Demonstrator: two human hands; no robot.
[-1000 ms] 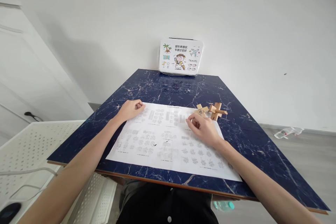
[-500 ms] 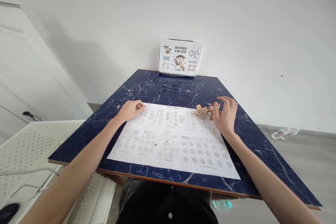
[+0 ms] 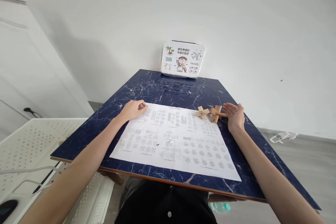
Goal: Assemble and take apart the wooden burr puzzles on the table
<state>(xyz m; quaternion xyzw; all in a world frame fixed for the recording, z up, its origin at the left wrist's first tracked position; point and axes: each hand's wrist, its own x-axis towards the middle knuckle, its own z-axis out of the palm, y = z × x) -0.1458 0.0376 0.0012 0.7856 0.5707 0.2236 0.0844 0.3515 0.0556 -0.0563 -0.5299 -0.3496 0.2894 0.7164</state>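
Toward the table's right side, two wooden interlocking burr puzzles lie against each other on the top right corner of a printed sheet (image 3: 154, 164). The left wooden puzzle (image 3: 202, 113) has a dark mark on one face; the right wooden puzzle (image 3: 216, 113) has a stick reaching toward my right hand (image 3: 235, 116). That hand is open on its edge beside the puzzle, fingers stretched out, palm turned inward; whether it touches the stick I cannot tell. My left hand (image 3: 133, 109) rests with curled fingers on the sheet's top left corner, with nothing visible in them.
A white case with cartoon prints (image 3: 183, 59) stands at the back of the dark blue marbled table (image 3: 170, 89), against the wall. White perforated shelving (image 3: 23, 143) with a cable stands at the left. A plastic bottle (image 3: 220, 207) lies on the floor below the front edge.
My right hand has let go of the right wooden puzzle and moved right, its fingers now straightened. More of that puzzle shows. My left hand stays on the sheet's corner.
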